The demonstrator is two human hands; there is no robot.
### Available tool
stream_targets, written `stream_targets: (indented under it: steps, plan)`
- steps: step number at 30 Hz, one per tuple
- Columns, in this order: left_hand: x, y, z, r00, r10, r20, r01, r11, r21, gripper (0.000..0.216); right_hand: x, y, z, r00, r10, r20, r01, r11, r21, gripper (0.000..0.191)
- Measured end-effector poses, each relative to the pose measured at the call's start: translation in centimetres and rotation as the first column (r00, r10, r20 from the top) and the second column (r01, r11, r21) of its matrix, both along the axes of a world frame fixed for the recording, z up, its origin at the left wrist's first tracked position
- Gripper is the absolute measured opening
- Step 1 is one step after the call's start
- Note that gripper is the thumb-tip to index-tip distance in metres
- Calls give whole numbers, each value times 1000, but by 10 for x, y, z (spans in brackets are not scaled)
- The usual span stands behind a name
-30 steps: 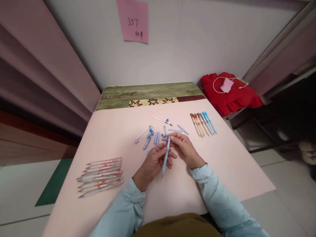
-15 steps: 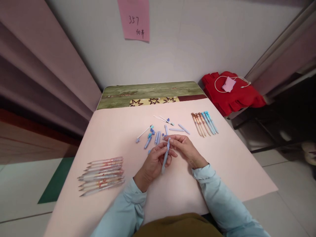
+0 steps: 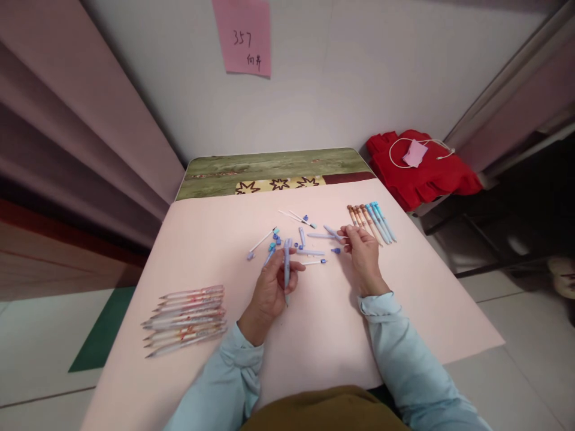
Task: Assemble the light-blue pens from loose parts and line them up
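My left hand (image 3: 271, 287) is closed around a pale blue pen (image 3: 287, 266), held nearly upright with its tip pointing down toward me. To the right, my right hand (image 3: 363, 254) has its thumb and fingers pinched over the near end of a slim lavender pen barrel (image 3: 332, 231), whose far end shows past the fingertips. Beneath that hand lies a small dark blue clip piece (image 3: 335, 250). Between the hands are a white refill (image 3: 314, 262) with a blue piece on it and a lavender barrel (image 3: 311, 252).
Brown-topped pens (image 3: 363, 221) and blue-topped pens (image 3: 381, 221) form a row at the right. Several printed pens (image 3: 186, 317) lie at the left. Thin refills (image 3: 296, 218) and small blue caps (image 3: 277, 238) are scattered mid-table. A red cloth (image 3: 417, 173) with a white cable sits beyond the right edge.
My right hand has left the pen in my left hand and moved right to the lavender barrel. My left hand has shifted slightly left with the pen, uncovering parts between the hands.
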State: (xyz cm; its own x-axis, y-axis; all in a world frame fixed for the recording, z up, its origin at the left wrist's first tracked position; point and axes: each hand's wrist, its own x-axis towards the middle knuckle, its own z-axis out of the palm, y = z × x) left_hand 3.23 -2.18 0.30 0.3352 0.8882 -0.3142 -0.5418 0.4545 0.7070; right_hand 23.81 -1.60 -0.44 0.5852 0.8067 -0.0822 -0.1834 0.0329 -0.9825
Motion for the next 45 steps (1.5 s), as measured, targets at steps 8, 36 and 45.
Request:
stream_targets:
  steps: [8,36,45]
  plan:
    - [-9,7,-1,992,103,79,-98,993,-69,30,17,0,-4,947,45,318,-38,999,-29,30]
    - [-10,-1,2,973,-6,231,24,997,-77,20,35,-12,0,473,443,762,-167,894,-416,20]
    - [-12,4,4,979,2,206,10,998,-58,19,22,-15,7,389,619,682,-474,769,-428,12]
